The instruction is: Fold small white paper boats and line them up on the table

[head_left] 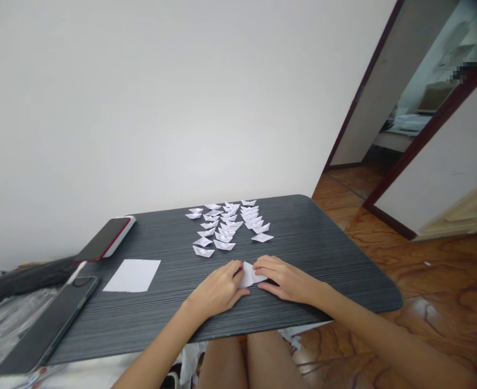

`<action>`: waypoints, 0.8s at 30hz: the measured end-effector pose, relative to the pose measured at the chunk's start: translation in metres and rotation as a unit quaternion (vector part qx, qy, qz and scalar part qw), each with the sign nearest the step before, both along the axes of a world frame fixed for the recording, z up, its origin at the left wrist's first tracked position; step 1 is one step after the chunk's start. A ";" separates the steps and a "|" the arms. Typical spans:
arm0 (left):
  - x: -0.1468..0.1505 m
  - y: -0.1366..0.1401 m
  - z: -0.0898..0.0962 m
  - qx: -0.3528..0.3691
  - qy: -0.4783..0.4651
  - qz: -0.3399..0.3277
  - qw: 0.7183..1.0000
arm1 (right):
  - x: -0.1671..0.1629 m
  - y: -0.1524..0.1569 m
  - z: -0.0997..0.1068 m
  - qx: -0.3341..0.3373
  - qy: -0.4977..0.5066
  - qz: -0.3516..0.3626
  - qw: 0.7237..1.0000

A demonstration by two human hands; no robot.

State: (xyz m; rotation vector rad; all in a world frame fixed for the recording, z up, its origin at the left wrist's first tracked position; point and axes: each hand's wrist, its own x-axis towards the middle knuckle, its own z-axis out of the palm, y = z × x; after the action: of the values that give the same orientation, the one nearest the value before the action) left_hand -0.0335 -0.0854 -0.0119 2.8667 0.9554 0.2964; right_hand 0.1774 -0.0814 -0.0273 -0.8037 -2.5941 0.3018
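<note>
Between my two hands, near the front of the dark table (173, 308), is a small folded piece of white paper (248, 275). My left hand (221, 286) grips its left side with thumb and fingers bent. On the opposite side my right hand (282, 276) holds it with curled fingers. The fingers cover both ends of the paper. Beyond the hands stand several white paper boats (224, 237) in uneven rows. Off to the left lies a flat white sheet of paper (135, 274).
At the table's left edge are a phone (55, 319) with a white cable (77, 272) and a dark device with a red edge (104, 239). A white wall (173, 108) rises behind the table. The wooden floor (436, 302) and a doorway lie to the right.
</note>
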 end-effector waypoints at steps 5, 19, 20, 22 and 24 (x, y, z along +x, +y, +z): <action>0.008 -0.002 -0.002 0.061 0.035 0.003 0.998 | -0.001 0.000 -0.002 -0.017 0.010 0.009 1.000; 0.012 0.007 -0.003 0.083 0.032 -0.021 0.996 | -0.002 0.000 0.000 -0.038 0.023 0.014 0.999; 0.012 0.008 -0.003 0.084 0.032 -0.024 0.996 | -0.002 0.000 -0.001 -0.035 0.025 0.013 0.999; 0.012 0.009 -0.003 0.087 0.031 -0.028 0.995 | -0.003 0.001 -0.002 -0.023 0.032 0.013 0.999; 0.012 0.010 -0.003 0.097 0.038 -0.032 0.994 | -0.004 0.002 -0.004 -0.009 0.037 0.018 0.999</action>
State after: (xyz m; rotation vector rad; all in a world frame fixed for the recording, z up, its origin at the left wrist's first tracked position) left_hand -0.0213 -0.0755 -0.0152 3.1001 0.8900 0.2904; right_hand 0.1737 -0.0791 -0.0316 -0.7393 -2.5418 0.3586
